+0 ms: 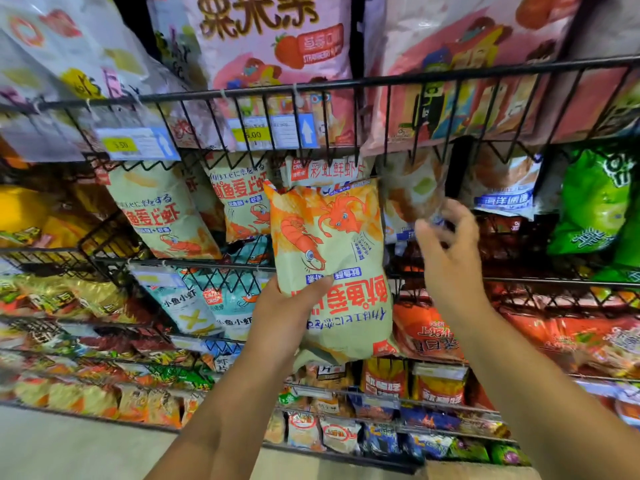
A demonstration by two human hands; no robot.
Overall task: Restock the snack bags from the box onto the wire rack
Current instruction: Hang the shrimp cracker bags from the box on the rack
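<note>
Wire rack ahead: left hand grips one shrimp bag, right hand blurred, hold unclear.

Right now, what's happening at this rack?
A person is restocking the wire rack. Their left hand grips a beige shrimp snack bag, upside down, in front of the middle shelf where matching bags lean. The right hand reaches a brownish bag further right; blur hides whether its fingers pinch it. The box is out of view.
</note>
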